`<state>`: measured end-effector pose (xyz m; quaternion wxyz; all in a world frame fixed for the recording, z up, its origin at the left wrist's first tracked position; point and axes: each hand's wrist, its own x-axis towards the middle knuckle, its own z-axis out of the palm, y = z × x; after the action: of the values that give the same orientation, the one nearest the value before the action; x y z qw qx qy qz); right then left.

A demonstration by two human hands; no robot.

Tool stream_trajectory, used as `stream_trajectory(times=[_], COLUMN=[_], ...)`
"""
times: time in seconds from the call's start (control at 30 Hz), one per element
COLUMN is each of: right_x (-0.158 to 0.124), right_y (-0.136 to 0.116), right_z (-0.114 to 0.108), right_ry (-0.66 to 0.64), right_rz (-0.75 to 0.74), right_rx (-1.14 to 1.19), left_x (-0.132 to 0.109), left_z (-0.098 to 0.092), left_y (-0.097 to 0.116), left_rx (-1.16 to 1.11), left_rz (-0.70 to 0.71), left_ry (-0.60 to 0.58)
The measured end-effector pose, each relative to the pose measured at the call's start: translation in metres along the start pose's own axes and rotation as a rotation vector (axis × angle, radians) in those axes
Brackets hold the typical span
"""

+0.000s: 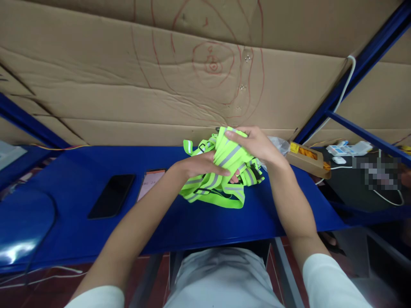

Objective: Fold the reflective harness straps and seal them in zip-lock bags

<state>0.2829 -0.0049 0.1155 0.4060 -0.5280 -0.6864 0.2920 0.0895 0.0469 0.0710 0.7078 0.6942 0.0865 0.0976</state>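
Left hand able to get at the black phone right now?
Probably yes: nothing covers the black phone on the table, but the left hand is holding the straps and may have to let go.

Cardboard wall [112,68], 12 o'clock: red hand-drawn rings [213,65]; handwritten marks, one hook-shaped [205,21], one resembling a 9 or G [209,49], reading uncertain. Pink panel [150,185] with orange top, 8 o'clock: characters, blurred. Box [308,165], 3 o'clock: yellow label [294,147], print too small to read.
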Motion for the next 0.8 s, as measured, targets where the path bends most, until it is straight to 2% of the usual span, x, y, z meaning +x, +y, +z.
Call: stream_trajectory(times=[0.13,0.2,0.27,0.33,0.4,0.47,0.57,0.63,0.7,0.8], right_x=[-0.005,-0.003,0.0,0.002,0.001,-0.002,-0.006,-0.005,-0.003,0.001], right_y=[-0.003,-0.001,0.002,0.003,0.002,-0.001,-0.004,-0.003,-0.002,0.0], right_z=[-0.008,-0.007,-0.003,0.0,0.002,0.002,0.005,0.008,0.01,0.009], right_ry=[-0.127,-0.161,-0.086,0.037,0.098,0.04,-0.128,-0.166,-0.175,-0.156], right_rz=[0.134,0.125,0.021,-0.119,-0.214,-0.255,-0.254,-0.224,-0.198,-0.231], right_rx=[0.201,0.213,0.144,0.009,-0.142,-0.261,-0.369,-0.409,-0.394,-0.337], left_x=[0.0,-0.001,-0.001,-0.001,0.001,0.004,0.008,0.008,0.006,0.003], left_z=[0.011,0.014,0.014,0.013,0.012,0.011,0.011,0.011,0.009,0.004], left_y=[0.004,0.004,0.003,0.001,-0.001,-0.002,-0.003,-0.002,-0.001,0.0], left_rx=[0.029,0.031,0.021,0.019,0.011,0.021,0.073,0.095,0.085,-0.009], left_rz=[0.02,0.023,0.048,0.06,0.047,0.055,0.091,0.098,0.09,0.046], left_ry=[-0.039,-0.032,0.012,0.081,0.15,0.215,0.283,0.314,0.295,0.165])
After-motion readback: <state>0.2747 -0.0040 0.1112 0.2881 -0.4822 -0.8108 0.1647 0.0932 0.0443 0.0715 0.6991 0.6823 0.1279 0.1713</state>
